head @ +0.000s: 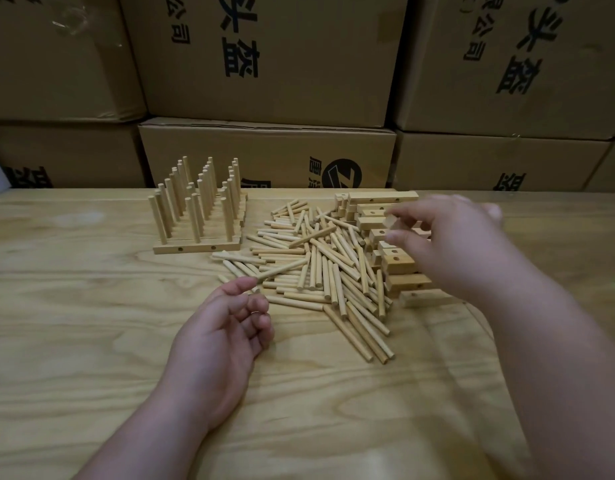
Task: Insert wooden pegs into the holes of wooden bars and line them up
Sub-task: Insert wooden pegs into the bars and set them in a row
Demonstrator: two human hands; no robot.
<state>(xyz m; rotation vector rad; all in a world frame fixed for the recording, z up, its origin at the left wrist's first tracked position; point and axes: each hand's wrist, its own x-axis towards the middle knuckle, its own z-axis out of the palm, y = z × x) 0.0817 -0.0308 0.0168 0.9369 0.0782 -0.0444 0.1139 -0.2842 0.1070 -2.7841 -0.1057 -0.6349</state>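
A loose heap of wooden pegs [320, 271] lies at the table's middle. To its right sits a pile of wooden bars [399, 265] with holes. At the back left stand several finished bars [195, 247] side by side, their pegs upright in rows. My left hand [226, 327] rests palm up at the heap's near left edge, thumb and forefinger pinching the near end of one peg [282, 269]. My right hand [451, 244], blurred, hovers over the bar pile with thumb and forefinger spread just above a bar; nothing is gripped in it.
The light wooden table [91, 306] runs across the whole view. Stacked cardboard boxes [264, 64] with black print form a wall right behind its far edge. A few pegs [365, 337] stick out of the heap toward me.
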